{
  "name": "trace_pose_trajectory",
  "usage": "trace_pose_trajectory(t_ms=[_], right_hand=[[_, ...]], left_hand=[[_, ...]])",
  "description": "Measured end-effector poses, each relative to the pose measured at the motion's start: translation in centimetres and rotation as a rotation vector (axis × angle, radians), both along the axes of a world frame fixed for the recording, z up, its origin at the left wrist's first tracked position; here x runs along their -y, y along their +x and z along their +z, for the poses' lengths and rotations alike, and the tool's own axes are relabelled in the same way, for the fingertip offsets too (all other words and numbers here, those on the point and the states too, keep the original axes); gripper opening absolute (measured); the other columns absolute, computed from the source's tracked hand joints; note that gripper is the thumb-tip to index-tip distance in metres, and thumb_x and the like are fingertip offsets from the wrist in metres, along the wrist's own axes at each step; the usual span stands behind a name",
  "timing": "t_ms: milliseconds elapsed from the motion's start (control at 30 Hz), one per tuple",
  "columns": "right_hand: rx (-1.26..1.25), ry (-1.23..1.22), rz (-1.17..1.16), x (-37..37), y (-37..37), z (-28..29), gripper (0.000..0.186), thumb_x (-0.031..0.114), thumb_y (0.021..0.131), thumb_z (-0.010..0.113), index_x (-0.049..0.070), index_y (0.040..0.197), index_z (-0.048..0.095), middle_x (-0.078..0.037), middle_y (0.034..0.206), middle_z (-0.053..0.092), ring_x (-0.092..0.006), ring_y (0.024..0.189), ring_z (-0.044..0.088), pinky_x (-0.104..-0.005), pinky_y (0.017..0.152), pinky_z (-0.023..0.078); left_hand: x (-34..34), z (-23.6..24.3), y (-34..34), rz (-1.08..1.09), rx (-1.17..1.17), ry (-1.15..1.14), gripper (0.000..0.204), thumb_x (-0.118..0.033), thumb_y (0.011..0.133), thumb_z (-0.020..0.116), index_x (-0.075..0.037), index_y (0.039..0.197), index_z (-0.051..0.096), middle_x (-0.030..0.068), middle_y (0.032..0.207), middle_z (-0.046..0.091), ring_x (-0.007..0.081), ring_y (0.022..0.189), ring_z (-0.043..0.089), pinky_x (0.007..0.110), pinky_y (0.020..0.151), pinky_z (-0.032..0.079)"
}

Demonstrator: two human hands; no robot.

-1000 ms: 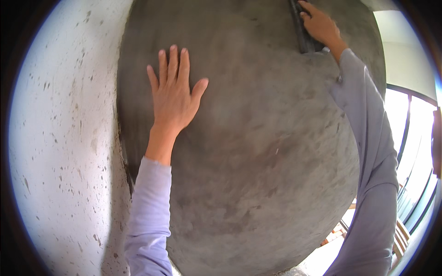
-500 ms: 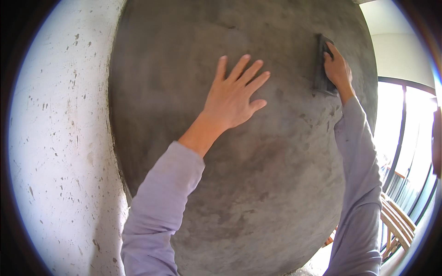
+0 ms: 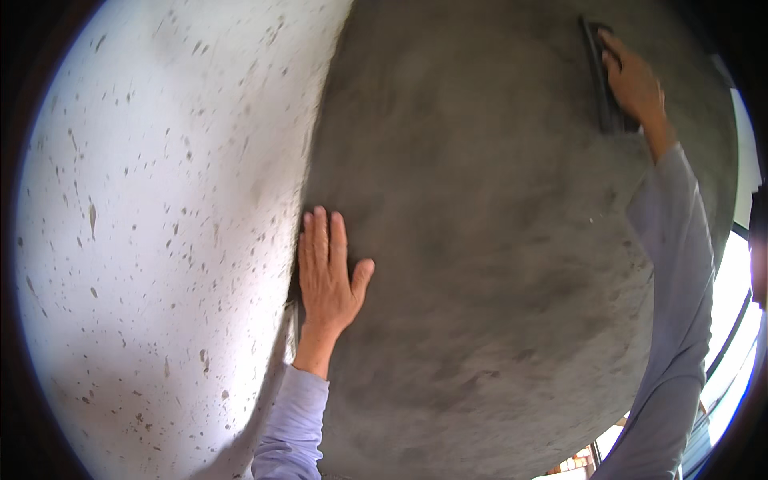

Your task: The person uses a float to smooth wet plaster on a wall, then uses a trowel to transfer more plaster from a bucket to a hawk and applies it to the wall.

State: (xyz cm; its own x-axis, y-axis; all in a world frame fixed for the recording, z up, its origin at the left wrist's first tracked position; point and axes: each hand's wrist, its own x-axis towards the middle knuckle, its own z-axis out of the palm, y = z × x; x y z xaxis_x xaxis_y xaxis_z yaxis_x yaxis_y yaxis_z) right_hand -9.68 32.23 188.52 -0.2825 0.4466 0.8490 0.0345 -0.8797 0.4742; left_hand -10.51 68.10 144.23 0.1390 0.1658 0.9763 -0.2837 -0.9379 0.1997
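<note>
A wide grey plastered wall [image 3: 464, 264] fills the middle of the head view, its surface mottled with darker patches. High on the right, my right hand [image 3: 638, 86] grips a dark plastering trowel [image 3: 602, 84], whose long blade stands nearly upright against the plaster. My left hand [image 3: 326, 276] is open near the plaster's left edge, palm toward the wall and fingers pointing up, with the thumb spread to the right. Nothing is in it. The trowel's handle is mostly hidden by my right fingers.
A white wall [image 3: 160, 200] spattered with grey specks meets the plaster along a rough edge on the left. At the far right is a bright window [image 3: 732, 296] with dark bars. Small reddish-brown things [image 3: 578, 462] show at the lower right.
The view has shifted toward the left. My left hand has moved down and left to the plaster's edge, its fingers closer together. My right hand still holds the trowel, now higher in view.
</note>
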Motion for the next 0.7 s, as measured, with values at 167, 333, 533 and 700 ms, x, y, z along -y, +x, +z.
trace_pose_trajectory(t_ms=[167, 333, 533, 700], right_hand=[[-0.353, 0.056, 0.114, -20.3, -2.9, -7.1, 0.045, 0.025, 0.095, 0.047, 0.016, 0.138, 0.057, -0.017, 0.134, 0.062, -0.0397, 0.121, 0.058, -0.0479, 0.102, 0.045], [-0.463, -0.303, 0.087, -27.3, -2.8, -17.6, 0.042, 0.022, 0.095, 0.049, 0.023, 0.136, 0.058, -0.012, 0.123, 0.067, -0.0362, 0.101, 0.067, -0.0466, 0.083, 0.054], [-0.645, -0.852, -0.11, -25.6, -4.5, -42.8, 0.054, 0.02, 0.086, 0.061, 0.018, 0.14, 0.055, -0.014, 0.105, 0.06, -0.0244, 0.082, 0.06, -0.0348, 0.051, 0.053], [-0.789, -0.809, 0.004, -24.3, -4.3, -38.6, 0.049, 0.016, 0.088, 0.061, 0.014, 0.136, 0.055, -0.016, 0.104, 0.062, -0.034, 0.093, 0.066, -0.0463, 0.064, 0.057]], left_hand=[[-2.7, -11.7, -3.1, 0.086, -0.185, 0.032, 0.076, -0.057, 0.103, 0.034, -0.005, 0.157, 0.026, 0.0219, 0.164, 0.016, 0.0431, 0.152, 0.012, 0.06, 0.12, 0.015], [1.7, -22.9, -4.5, -0.13, -0.384, -0.098, 0.073, -0.054, 0.104, 0.036, -0.008, 0.159, 0.023, 0.0232, 0.164, 0.011, 0.0441, 0.152, 0.009, 0.061, 0.12, 0.015], [5.0, -35.3, -12.6, -0.358, -0.664, -0.293, 0.069, -0.047, 0.104, 0.044, -0.01, 0.158, 0.025, 0.0211, 0.165, 0.007, 0.0457, 0.151, 0.011, 0.06, 0.119, 0.02], [5.3, -44.1, -20.0, -0.535, -1.006, -0.579, 0.055, -0.036, 0.101, 0.054, 0.0, 0.143, 0.049, 0.0262, 0.151, 0.04, 0.0415, 0.144, 0.033, 0.047, 0.114, 0.035]])
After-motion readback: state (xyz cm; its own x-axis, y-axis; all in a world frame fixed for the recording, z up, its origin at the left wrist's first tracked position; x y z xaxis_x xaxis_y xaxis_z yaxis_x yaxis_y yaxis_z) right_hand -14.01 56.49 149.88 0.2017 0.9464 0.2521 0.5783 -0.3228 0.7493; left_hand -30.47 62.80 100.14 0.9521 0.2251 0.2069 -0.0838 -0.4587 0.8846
